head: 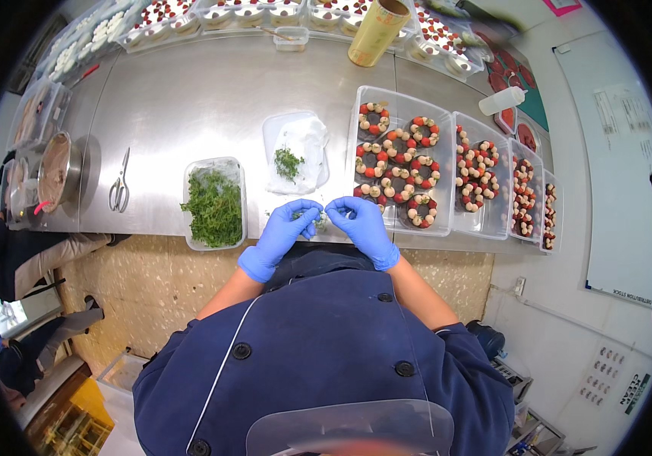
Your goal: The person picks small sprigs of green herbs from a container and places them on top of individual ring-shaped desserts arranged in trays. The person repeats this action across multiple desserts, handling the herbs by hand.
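Observation:
My left hand, in a blue glove, has its fingers bent around small green herb sprigs at the table's front edge. Close beside it, my gloved right hand brings thumb and forefinger together; whether a bit of herb is between them is too small to tell. A clear plastic tub of leafy green herbs stands to the left. Beyond my hands, a small herb bunch lies on white paper towel over a plastic lid.
Right, clear bins hold dark round cakes ringed with red and cream pieces. Left are scissors and a metal bowl of brown mixture. A yellowish roll stands near dessert bins. People are at far left.

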The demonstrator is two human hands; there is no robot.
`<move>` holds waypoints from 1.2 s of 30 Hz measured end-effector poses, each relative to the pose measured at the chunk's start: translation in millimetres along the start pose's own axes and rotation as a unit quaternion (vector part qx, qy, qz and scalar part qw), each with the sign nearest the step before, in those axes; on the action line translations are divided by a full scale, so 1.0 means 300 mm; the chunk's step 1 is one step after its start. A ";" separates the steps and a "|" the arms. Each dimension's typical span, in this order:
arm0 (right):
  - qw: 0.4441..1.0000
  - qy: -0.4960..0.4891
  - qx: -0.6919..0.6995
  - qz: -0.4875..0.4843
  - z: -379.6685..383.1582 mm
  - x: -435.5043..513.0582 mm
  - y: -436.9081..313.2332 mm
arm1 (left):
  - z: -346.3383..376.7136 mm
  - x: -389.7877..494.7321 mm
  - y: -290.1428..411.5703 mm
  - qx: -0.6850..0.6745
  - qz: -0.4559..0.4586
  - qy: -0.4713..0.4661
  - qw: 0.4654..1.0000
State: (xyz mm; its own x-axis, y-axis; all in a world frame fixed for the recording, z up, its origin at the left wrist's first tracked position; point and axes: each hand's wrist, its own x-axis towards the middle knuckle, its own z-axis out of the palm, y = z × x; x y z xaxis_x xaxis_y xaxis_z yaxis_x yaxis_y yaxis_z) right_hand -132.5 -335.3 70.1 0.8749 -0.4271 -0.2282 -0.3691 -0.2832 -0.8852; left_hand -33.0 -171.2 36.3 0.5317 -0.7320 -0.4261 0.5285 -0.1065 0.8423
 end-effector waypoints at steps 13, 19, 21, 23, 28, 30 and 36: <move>0.991 0.038 -0.062 -0.114 -0.104 -0.075 0.002 | 0.069 0.035 -0.030 -0.028 -0.064 -0.064 0.995; 0.992 0.066 -0.014 -0.103 -0.199 -0.103 0.033 | 0.184 0.042 -0.038 -0.040 -0.057 -0.055 0.996; 0.988 0.079 -0.024 -0.130 -0.240 -0.105 0.075 | 0.240 0.050 -0.050 -0.042 -0.070 -0.055 0.995; 0.986 0.094 -0.036 -0.130 -0.330 -0.117 0.141 | 0.297 0.057 -0.067 -0.025 -0.065 -0.053 0.996; 0.933 0.217 -0.276 -0.074 -0.661 -0.133 0.384 | 0.383 0.078 -0.120 -0.082 -0.092 -0.036 0.992; 0.910 0.217 -0.350 -0.055 -0.700 -0.132 0.470 | 0.399 0.090 -0.135 -0.140 -0.109 -0.032 0.984; 0.869 0.164 -0.461 -0.082 -0.689 -0.105 0.565 | 0.406 0.110 -0.154 -0.205 -0.118 -0.043 0.971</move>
State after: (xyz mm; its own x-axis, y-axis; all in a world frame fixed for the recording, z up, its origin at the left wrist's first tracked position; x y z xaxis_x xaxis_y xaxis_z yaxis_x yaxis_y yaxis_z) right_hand -287.4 -547.3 11.0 0.8593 -0.4943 0.1312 -0.4736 -0.8660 -0.1605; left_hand -120.3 -272.4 23.5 0.3159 -0.7755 -0.5467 0.8572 -0.0138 0.5148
